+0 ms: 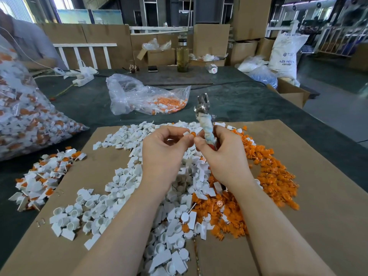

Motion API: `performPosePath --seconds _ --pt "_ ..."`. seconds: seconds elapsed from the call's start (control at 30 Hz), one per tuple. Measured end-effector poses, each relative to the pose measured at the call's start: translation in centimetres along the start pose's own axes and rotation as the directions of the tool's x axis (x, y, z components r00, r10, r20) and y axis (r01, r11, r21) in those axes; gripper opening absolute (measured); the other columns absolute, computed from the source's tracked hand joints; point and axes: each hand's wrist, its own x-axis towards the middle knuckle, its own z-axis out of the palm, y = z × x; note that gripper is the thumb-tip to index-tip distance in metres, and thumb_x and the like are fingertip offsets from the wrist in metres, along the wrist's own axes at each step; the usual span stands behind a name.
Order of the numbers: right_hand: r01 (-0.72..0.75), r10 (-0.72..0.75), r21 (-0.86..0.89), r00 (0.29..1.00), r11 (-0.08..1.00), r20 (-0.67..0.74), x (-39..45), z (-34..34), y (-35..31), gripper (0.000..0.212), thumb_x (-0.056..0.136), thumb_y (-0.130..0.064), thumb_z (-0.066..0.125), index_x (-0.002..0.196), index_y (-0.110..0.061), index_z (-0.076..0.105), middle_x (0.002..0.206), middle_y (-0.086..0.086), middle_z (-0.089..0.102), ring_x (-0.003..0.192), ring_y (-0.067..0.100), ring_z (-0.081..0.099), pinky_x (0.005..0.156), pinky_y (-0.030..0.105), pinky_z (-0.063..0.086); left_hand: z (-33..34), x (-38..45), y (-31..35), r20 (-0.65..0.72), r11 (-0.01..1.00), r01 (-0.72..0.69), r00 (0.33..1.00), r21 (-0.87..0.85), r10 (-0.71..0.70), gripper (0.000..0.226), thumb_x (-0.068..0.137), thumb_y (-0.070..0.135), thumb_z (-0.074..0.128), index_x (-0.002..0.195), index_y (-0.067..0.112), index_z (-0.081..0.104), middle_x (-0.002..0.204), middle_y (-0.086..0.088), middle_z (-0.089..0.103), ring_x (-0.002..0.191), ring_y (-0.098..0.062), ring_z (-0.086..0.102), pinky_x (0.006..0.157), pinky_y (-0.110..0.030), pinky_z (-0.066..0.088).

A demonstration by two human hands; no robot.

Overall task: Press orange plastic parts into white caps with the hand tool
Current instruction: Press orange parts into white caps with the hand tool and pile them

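The left hand (165, 148) pinches a white cap (186, 133) with an orange part (192, 134); the right hand (223, 154) grips the hand tool (205, 116). A small finished pile (45, 176) lies on the left, but big loose heaps of white caps (119, 188) and orange parts (274, 176) remain, so most work is probably left.

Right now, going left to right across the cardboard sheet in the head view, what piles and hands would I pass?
Small pile of assembled pieces → white caps → left hand → right hand gripping the hand tool → orange parts.
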Motion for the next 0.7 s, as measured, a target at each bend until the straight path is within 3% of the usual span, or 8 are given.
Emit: performPosePath --seconds 0.2,0.4,0.47,0.6,0.7 --pt "-0.031 0.031 0.013 0.999 0.999 -0.023 -0.1 0.4 0.2 0.013 0.091 -0.034 0.065 0.088 -0.022 0.063 0.062 -0.012 0.054 0.054 0.002 0.052 0.051 0.017 0.036 0.0 0.0 -0.1 -0.002 0.996 -0.049 0.999 0.077 0.049 0.018 0.079 0.013 0.081 0.078 0.028 0.072 0.077 0.008 0.074 0.075 -0.014 0.07 0.072 -0.026 0.06" --pt "-0.052 0.052 0.048 0.999 0.997 0.001 -0.2 0.1 -0.3 0.011 0.092 -0.033 0.064 0.084 -0.027 0.06 0.07 -0.004 0.064 0.064 0.013 0.061 0.059 0.035 0.053 0.1 -0.1 -0.2 0.004 0.985 -0.114 0.993 0.126 0.114 0.02 0.08 0.014 0.081 0.077 0.032 0.071 0.077 0.016 0.072 0.071 -0.003 0.068 0.066 -0.013 0.053" --pt "-0.065 0.062 0.08 0.997 0.995 0.035 -0.2 0.0 -0.4 0.011 0.092 -0.032 0.064 0.085 -0.025 0.062 0.068 -0.006 0.063 0.063 0.012 0.06 0.059 0.034 0.052 0.1 0.0 -0.3 0.009 0.986 -0.112 0.994 0.126 0.112 0.021 0.081 0.013 0.08 0.077 0.031 0.07 0.077 0.015 0.072 0.072 -0.003 0.068 0.067 -0.013 0.053" --pt "-0.112 0.085 0.131 0.977 0.985 0.194 -0.1 -0.7 -0.1 0.006 0.09 -0.027 0.066 0.09 -0.021 0.065 0.068 -0.014 0.062 0.064 0.001 0.058 0.061 0.019 0.048 -0.3 0.4 -0.4 0.0 0.996 0.006 1.0 -0.087 -0.006 0.017 0.083 0.003 0.075 0.081 0.019 0.072 0.072 0.004 0.073 0.068 -0.01 0.07 0.064 -0.017 0.055" --pt "-0.167 0.118 0.127 0.938 0.978 0.327 -0.1 -1.6 -0.1 0.006 0.089 -0.023 0.068 0.093 -0.019 0.066 0.079 -0.007 0.067 0.077 0.011 0.065 0.076 0.032 0.054 -0.8 0.9 -0.3 0.024 0.956 0.086 0.996 -0.281 -0.082 0.016 0.082 -0.004 0.071 0.085 0.011 0.071 0.068 0.003 0.072 0.065 -0.012 0.07 0.065 -0.02 0.056"
